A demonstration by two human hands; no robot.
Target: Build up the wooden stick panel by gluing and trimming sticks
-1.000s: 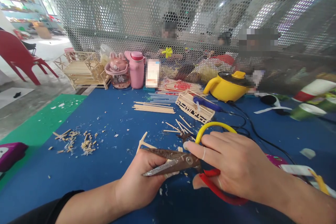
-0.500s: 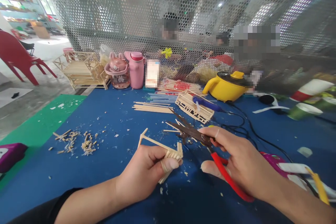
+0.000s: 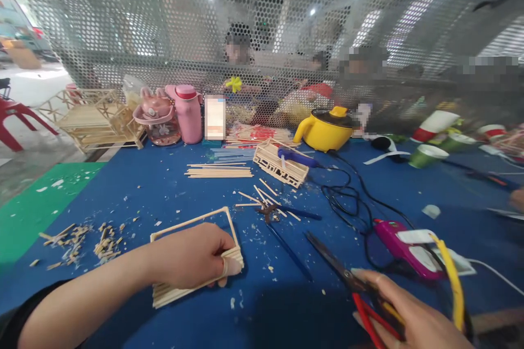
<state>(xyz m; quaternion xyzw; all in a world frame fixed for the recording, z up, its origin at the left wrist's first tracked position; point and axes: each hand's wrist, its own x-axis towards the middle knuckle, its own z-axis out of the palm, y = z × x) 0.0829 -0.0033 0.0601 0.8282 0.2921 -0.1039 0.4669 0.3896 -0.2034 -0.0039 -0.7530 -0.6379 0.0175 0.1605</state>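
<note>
My left hand [image 3: 192, 255] is closed on the right-hand corner of a rectangular frame of wooden sticks [image 3: 234, 227], gripping the packed row of sticks along its near side. Part of the frame is hidden under the hand and forearm. At the lower right, my right hand [image 3: 409, 308] is closed round the red handles of a pair of scissors [image 3: 331, 253], low over the blue table. The blades point away to the upper left and look nearly together. Between the two hands lie pliers with blue handles [image 3: 289, 250], beside several loose cut sticks [image 3: 265, 193].
Stick offcuts [image 3: 73, 240] lie at the left, with longer sticks [image 3: 219, 173] farther back. A blue glue gun [image 3: 297, 157] rests on a small stick model [image 3: 270, 159]. Its cable runs near a magenta power strip [image 3: 403, 251]. A yellow pot [image 3: 327, 131] stands behind.
The stick frame has turned and come down to the left in my left hand. My right hand has carried the scissors down and right, away from the frame. The view has swung right.
</note>
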